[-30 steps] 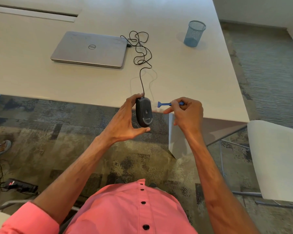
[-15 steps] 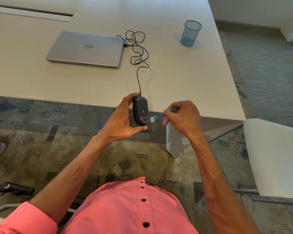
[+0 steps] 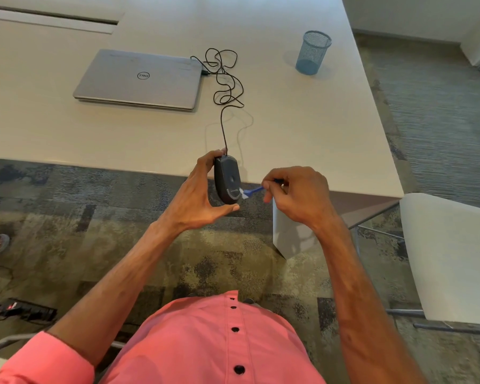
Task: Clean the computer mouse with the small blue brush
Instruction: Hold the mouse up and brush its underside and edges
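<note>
Mouse (image 3: pixel 227 180) in left hand (image 3: pixel 197 195), blue brush (image 3: pixel 252 191) touching it, right hand (image 3: pixel 299 195)

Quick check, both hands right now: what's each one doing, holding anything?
Left hand: closed around the computer mouse, held up off the table.
Right hand: pinching the small blue brush, bristles at the mouse.

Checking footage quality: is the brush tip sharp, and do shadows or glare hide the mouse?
Head view: brush bristles look slightly soft against the mouse; mouse evenly lit, no glare; cord casts faint shadows on the table; wide-angle bends the table edges.
</note>
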Tool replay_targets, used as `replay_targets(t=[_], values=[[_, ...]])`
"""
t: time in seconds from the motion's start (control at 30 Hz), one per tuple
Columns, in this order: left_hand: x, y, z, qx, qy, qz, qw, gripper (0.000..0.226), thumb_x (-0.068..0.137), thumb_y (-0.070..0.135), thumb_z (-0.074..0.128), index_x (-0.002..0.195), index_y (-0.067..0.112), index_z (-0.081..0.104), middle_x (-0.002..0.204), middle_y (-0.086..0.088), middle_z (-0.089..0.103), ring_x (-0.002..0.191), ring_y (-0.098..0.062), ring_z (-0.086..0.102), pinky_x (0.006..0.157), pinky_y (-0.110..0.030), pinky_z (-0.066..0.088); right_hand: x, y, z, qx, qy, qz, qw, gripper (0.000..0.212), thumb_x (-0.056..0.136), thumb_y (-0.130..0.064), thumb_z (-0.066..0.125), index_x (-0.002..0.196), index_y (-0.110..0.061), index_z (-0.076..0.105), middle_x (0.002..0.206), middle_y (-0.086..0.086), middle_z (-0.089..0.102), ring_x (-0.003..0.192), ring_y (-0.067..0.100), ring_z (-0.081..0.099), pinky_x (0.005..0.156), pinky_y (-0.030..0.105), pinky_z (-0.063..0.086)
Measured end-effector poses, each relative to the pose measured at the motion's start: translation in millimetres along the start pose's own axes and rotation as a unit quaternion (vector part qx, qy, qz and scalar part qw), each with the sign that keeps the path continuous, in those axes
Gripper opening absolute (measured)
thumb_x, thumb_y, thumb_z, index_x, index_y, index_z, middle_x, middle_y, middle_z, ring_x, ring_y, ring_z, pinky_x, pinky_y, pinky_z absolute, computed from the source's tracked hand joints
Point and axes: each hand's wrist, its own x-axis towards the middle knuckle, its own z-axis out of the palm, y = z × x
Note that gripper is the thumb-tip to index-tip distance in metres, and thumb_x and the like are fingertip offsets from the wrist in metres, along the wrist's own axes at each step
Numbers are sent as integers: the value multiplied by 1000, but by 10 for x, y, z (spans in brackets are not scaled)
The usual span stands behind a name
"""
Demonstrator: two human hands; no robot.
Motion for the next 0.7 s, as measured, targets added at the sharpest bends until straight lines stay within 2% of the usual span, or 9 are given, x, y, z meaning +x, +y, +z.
replay_targets(t=[0.13,0.2,0.33,0.47,0.57,0.63,0.7], values=[[-3,4,5,-3,-5,-1,1000,126,77,57,100,170,32,19,179,12,34,163,-11,43,127,-16,31,39,-40,9,35,120,9,992,17,105,-37,66,98,-37,82,70,-34,70,64,-10,61,59,19,36],[18,15,5,-4,-4,3,1000,126,77,57,100,170,31,20,180,13,33,163,-11,43,127,-18,32,63,-92,47,41,148,8,988,17,106,-38,66,102,-37,83,76,-34,71,60,-7,59,58,19,37],[67,10,-16,-11,4,9,1000,126,78,56,101,171,30,19,181,14,32,166,-10,40,131,-24,32,59,-99,101,19,123,-14,992,18,106,-34,66,101,-35,84,85,-27,79,55,-10,50,61,24,46],[78,-46,-40,-9,9,7,1000,127,78,56,101,171,30,19,181,14,33,165,-8,39,132,-26,32,46,-38,38,-13,30,-58,998,19,106,-29,67,100,-33,84,81,-20,81,58,-1,56,64,29,52],[79,-75,-40,-13,10,6,1000,127,78,58,101,171,32,19,179,15,36,164,-7,41,132,-22,32,45,-10,-8,-9,-36,-64,997,18,107,-28,68,102,-33,85,77,-24,79,63,-9,62,62,23,41],[83,-84,-36,-10,9,6,1000,127,77,58,101,171,32,19,179,15,35,163,-7,42,132,-23,32,15,3,-10,27,-11,-57,998,16,106,-27,70,102,-32,85,75,-24,78,66,-12,63,61,19,39],[94,-91,-31,-5,8,5,1000,128,77,56,102,171,31,19,179,13,35,164,-9,42,133,-29,33,-4,-14,8,76,58,-40,995,14,106,-28,71,102,-31,85,77,-22,79,57,2,60,57,23,44]])
